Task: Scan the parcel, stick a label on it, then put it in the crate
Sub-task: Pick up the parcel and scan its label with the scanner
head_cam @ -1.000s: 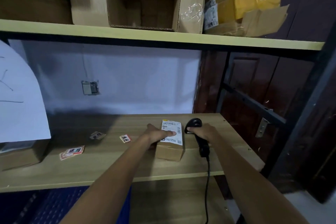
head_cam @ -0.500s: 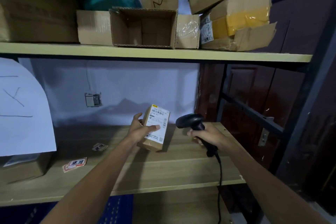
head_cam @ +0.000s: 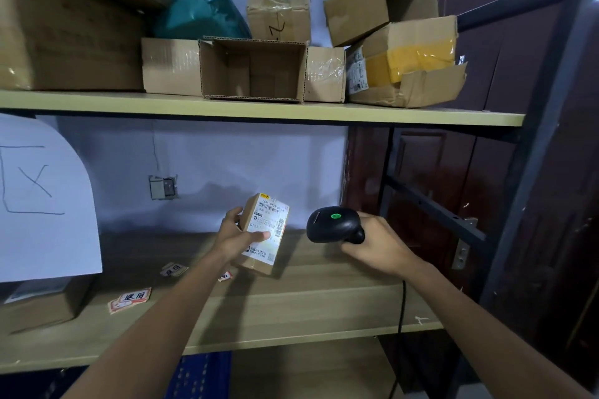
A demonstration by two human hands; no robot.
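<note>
A small brown parcel (head_cam: 266, 230) with a white shipping label on its front is held tilted above the wooden shelf by my left hand (head_cam: 238, 235), thumb across the label. My right hand (head_cam: 376, 244) grips a black corded barcode scanner (head_cam: 334, 224), its head turned toward the parcel and a green light lit on top. Red-and-white stickers (head_cam: 131, 299) lie on the shelf at the left, with two more (head_cam: 174, 269) behind my left forearm. A blue crate (head_cam: 202, 372) shows below the shelf's front edge.
The wooden shelf (head_cam: 291, 308) runs across in front of me. A brown box (head_cam: 39, 304) under a white paper sheet (head_cam: 42, 201) sits at its left. The upper shelf (head_cam: 259, 110) carries several cardboard boxes and a green bag. A dark metal frame (head_cam: 534, 152) stands at the right.
My left hand has lifted the parcel off the shelf and tilted its label toward the scanner. My right hand has raised the scanner beside it, and its green light now shows.
</note>
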